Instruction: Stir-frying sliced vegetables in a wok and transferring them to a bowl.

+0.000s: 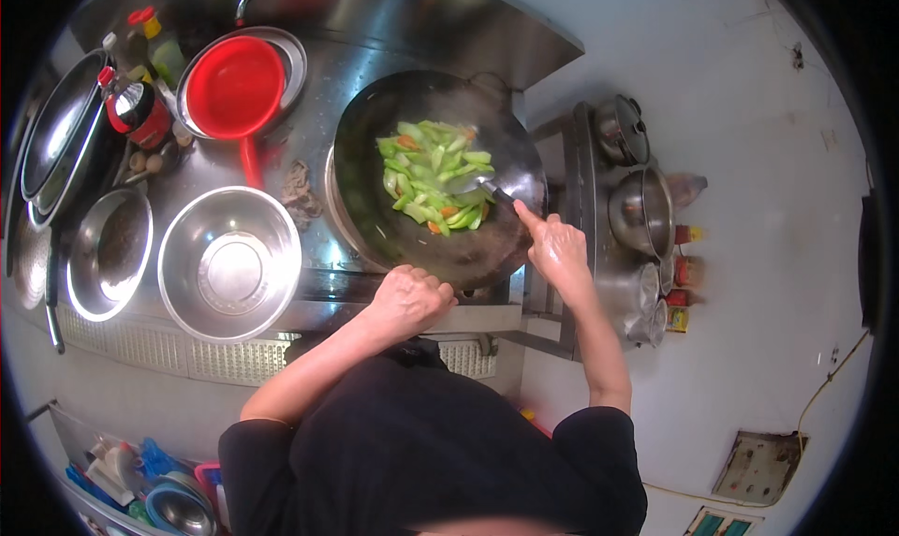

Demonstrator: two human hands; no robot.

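A large dark wok (484, 255) sits on the stove in front of me. It holds sliced pale-green vegetables (421, 164) mixed with several orange slices that look like carrot. My right hand (560, 251) grips the dark handle of a metal spatula (472, 182), index finger stretched along it. The spatula's blade rests among the vegetables on their right side. At the wok's near rim, my left hand (413, 299) is closed in a fist on the edge; the part it grips is hidden beneath the fingers. A loop handle (489, 81) shows on the far rim.
Left of the wok are a crumpled rag (300, 193), an empty steel bowl (230, 263), a red plastic ladle (235, 86) over a metal basin, and a steel pan (110, 254). Bottles (144, 115) stand farther left. A right-hand side stand holds a lidded pot (622, 130) and steel bowls (640, 211).
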